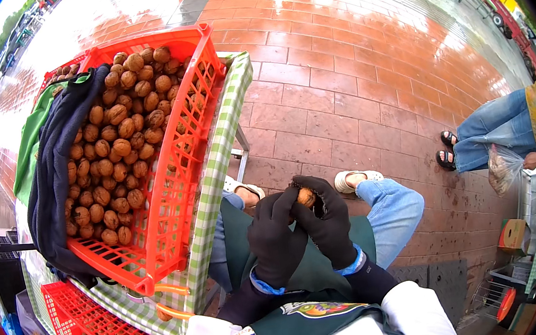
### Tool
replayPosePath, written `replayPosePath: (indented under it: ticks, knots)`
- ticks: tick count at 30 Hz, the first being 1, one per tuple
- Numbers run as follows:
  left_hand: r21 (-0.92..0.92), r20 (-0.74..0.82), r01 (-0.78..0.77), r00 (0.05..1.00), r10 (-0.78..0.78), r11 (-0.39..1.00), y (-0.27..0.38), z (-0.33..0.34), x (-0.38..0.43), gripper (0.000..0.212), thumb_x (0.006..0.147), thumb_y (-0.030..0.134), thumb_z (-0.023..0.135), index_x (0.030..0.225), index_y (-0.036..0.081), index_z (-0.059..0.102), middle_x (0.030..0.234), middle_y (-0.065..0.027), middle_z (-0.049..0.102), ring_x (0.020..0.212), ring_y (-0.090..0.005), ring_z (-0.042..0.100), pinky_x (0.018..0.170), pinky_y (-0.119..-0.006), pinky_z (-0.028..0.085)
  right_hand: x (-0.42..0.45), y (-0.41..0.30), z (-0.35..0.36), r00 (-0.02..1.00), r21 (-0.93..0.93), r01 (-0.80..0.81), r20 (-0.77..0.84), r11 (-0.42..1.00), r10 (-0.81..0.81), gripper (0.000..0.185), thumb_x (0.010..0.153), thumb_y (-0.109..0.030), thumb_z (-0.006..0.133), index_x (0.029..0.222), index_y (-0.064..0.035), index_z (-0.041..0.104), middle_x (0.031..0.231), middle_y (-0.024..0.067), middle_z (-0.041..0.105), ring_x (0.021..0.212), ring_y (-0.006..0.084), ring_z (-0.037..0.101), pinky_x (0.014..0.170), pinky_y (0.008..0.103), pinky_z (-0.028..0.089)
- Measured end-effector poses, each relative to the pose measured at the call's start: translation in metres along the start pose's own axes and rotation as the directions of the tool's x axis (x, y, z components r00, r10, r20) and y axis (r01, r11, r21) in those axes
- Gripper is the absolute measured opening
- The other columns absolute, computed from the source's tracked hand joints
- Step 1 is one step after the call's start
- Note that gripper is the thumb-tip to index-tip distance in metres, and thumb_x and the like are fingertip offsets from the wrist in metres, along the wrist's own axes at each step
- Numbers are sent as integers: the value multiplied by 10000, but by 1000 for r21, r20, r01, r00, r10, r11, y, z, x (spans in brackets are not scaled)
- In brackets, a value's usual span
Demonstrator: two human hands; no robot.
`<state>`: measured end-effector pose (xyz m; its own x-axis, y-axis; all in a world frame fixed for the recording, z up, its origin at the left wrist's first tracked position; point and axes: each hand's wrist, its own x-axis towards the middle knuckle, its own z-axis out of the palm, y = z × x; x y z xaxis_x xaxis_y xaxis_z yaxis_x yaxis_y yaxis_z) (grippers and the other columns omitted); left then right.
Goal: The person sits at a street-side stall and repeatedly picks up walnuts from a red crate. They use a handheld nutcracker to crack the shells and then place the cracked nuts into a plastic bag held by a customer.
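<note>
Both my hands wear black gloves and meet over my dark green apron. My right hand (327, 223) is closed on a walnut (306, 197), which shows between its thumb and fingers. Against it, its fingertips at the right hand's thumb, is my left hand (277, 236); its fingers are curled, and whether it grips anything is hidden. To the left, a red plastic crate (168, 215) full of whole walnuts (117, 114) stands on a table with a green-checked cloth (222, 123). A navy cloth (57, 148) and a green cloth (28, 156) drape over the crate's far left side.
Orange-handled pliers or a similar tool (172, 289) lie at the table's near edge. Below is another red crate (111, 317) with walnuts. At right stands a person in jeans (498, 124) holding a plastic bag (501, 169), near a cardboard box (512, 235) and a wire basket (489, 296).
</note>
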<state>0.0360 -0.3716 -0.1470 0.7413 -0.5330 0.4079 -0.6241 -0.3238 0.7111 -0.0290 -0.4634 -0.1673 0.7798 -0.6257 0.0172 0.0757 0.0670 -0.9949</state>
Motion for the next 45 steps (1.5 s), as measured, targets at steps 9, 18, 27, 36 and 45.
replayPosePath:
  ticks: [9,18,27,36,45]
  knots:
    - [-77,-4,-2,1000,2,997,0,0,3,434,678,11,793,1071,80,624,915,-117,616,790,-271,626,657,-352,504,16,-5,-19,971,325,-234,31,916,237,314,939,-169,612,1190,20,612,1161,107,646,998,162,630,878,287,502]
    - [22,-21,-58,998,58,998,-2,2,4,509,639,44,793,1113,97,613,927,-75,634,840,-255,637,633,-366,512,3,-14,-2,997,79,-75,-13,994,76,334,944,-195,617,1192,27,594,1094,96,660,954,135,629,848,281,513]
    - [38,-99,-105,989,108,994,0,5,-1,523,645,73,802,1129,103,604,941,-69,624,837,-260,633,633,-368,504,7,-17,-14,999,203,-34,18,979,31,296,971,-140,537,1210,29,582,1120,106,654,992,155,617,863,286,501]
    - [26,-124,-76,989,79,997,1,0,1,449,691,-14,737,1107,77,596,934,-111,599,812,-293,602,666,-372,483,-5,-13,7,998,150,58,26,987,-62,379,970,-121,499,1319,22,475,1209,128,585,1079,184,580,940,306,461]
    - [69,-197,-151,967,162,986,-3,4,2,456,700,14,732,1126,77,581,975,-113,595,851,-304,609,694,-371,490,-3,-16,20,983,93,180,-66,979,-174,344,978,-127,472,1280,37,491,1170,145,595,1053,203,588,918,316,471]
